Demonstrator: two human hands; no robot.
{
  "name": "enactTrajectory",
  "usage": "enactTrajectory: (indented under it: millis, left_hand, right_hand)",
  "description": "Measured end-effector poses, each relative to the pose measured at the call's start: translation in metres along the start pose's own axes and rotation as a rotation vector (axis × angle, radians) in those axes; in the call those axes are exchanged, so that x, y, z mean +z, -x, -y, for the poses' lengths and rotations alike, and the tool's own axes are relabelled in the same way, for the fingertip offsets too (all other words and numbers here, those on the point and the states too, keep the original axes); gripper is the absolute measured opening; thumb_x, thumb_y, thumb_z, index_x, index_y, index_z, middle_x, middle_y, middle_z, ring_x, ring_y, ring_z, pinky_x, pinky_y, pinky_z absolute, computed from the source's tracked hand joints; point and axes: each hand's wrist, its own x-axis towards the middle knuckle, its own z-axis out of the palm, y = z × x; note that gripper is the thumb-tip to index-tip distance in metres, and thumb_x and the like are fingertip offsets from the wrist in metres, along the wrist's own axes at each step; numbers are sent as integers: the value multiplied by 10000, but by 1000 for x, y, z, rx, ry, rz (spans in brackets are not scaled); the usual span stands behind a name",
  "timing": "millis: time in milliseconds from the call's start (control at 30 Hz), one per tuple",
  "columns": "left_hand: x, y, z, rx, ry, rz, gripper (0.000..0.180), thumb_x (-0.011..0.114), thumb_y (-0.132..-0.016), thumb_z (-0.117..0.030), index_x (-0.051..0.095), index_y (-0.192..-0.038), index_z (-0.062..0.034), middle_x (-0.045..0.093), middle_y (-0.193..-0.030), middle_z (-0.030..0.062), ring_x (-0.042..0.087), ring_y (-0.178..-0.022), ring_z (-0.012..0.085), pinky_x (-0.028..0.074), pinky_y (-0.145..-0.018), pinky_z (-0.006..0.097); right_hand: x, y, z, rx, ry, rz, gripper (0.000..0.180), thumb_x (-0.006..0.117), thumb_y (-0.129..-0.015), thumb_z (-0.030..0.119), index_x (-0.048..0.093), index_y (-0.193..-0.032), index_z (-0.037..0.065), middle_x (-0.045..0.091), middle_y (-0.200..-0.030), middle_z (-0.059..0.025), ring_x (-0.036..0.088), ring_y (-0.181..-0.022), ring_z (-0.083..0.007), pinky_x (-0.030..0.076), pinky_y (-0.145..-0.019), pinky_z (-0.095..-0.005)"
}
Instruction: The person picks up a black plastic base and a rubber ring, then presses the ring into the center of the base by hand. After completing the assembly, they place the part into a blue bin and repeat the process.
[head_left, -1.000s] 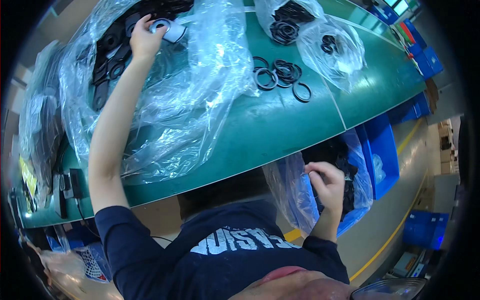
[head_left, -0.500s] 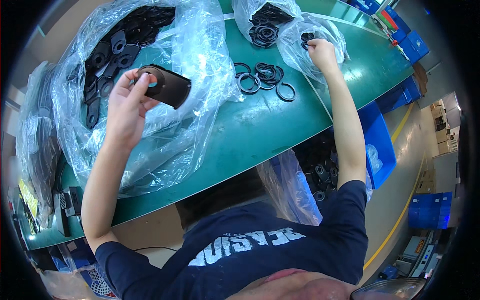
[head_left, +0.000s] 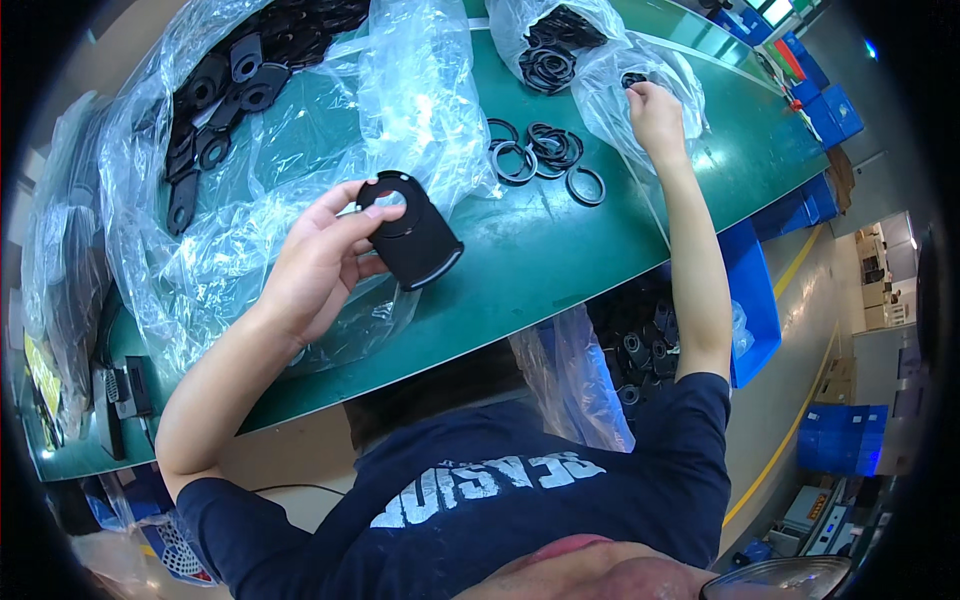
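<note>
My left hand pinches a flat black plastic plate by its ringed end, with the thumb lying over the round hole. The plate is held tilted above the near part of the green table. Farther off on the right, my right hand reaches into the mouth of a small clear plastic bag. Its fingers are pinched together beside some small black pieces; whether they grip one is hidden. Several loose black rings lie on the table between the hands.
A large clear bag at the left holds many similar black plates. Another bag of black rings stands at the back. Below the table's right edge are a blue bin and a heap of black parts.
My left hand has moved right and nearer to me with the plate, turning its wide end downward. My right hand stays at the small bag, fingers pinched. The whole view has shifted slightly.
</note>
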Motion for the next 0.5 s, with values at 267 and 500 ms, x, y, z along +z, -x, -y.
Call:
enactTrajectory:
  millis: [267, 500]
  left_hand:
    - [4, 3, 20, -58, -100, 103, 360, 529, -919, -159, 456, -1243, -19, 623, -1093, 82, 622, -909, 128, 523, -721, 230]
    - [8, 7, 27, -103, 91, 149, 349, 511, -926, -195, 466, -1227, -24, 619, -1051, 67, 628, -869, 129, 525, -736, 259]
  right_hand:
    - [-85, 107, 129, 40, -811, 302, 141, 609, -830, 52, 623, -958, -6, 592, -750, -74, 543, -633, -91, 416, -572, -201]
    - [-87, 163, 195, -571, -642, 197, 252, 673, -694, 5, 608, -937, 0, 540, -980, -113, 562, -802, -274, 475, -643, -338]
